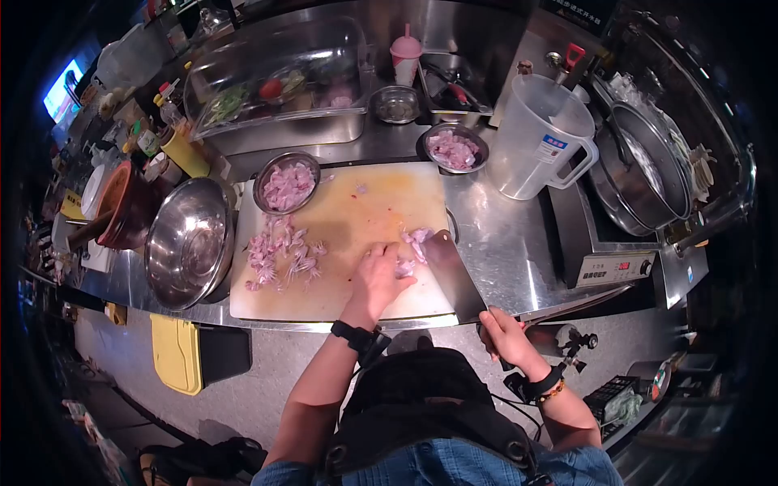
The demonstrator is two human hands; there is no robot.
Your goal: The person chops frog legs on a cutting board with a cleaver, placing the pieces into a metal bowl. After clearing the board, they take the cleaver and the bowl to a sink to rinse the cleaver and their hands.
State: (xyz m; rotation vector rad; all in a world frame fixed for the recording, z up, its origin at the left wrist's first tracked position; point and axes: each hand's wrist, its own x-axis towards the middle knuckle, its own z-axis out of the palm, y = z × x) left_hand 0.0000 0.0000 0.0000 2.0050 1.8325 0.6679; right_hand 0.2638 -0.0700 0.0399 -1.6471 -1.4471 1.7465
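My right hand [504, 336] is wrapped round the handle of a cleaver [455, 279], whose broad blade lies over the right edge of the cutting board [340, 300]. On the board, my left hand [379, 279] has its fingers curled against a piece of raw pink meat [404, 266]. More cut meat [419, 241] lies beside the blade. To the left spreads a pile of pale pink raw pieces [279, 257] with thin, finger-like ends. A metal bowl of chopped meat [288, 185] sits at the board's upper left, and a second bowl of meat [454, 151] stands behind its right corner.
A large steel bowl [189, 243] stands left of the board. Behind are a clear-lidded food container [275, 89] and a pink-lidded cup [406, 55]. On the right are a plastic measuring jug [539, 138] and a pan [644, 174] on a cooker. A yellow-lidded bin [176, 352] is below.
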